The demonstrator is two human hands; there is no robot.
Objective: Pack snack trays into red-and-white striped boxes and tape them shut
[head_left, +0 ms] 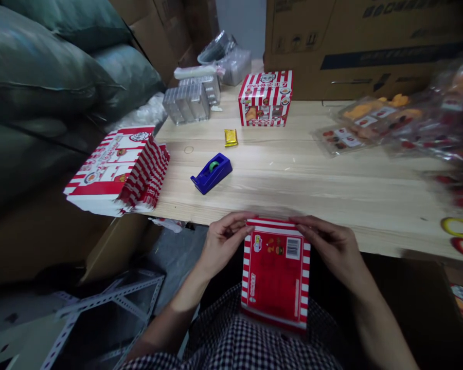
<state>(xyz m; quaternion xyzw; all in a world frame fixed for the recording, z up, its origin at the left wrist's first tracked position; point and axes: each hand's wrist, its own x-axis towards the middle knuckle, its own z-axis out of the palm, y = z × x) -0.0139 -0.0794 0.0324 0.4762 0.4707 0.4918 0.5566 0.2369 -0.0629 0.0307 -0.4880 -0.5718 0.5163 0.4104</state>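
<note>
At lower centre of the frame, our left hand [224,242] and right hand [334,242] are pinching a red box [274,277] by its top corners, below the tape dispenser [219,176].

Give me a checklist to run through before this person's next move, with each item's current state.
1. Left hand gripping the red carton near its upper left corner: ok.
2. Right hand holding its upper right corner: ok.
3. Tape dispenser on the table, apart from both hands: ok.
4. Carton stack fully within the tabletop: not ok; it appears to overhang the left edge.
5. Red carton's contents: cannot tell; its inside is hidden.
</note>
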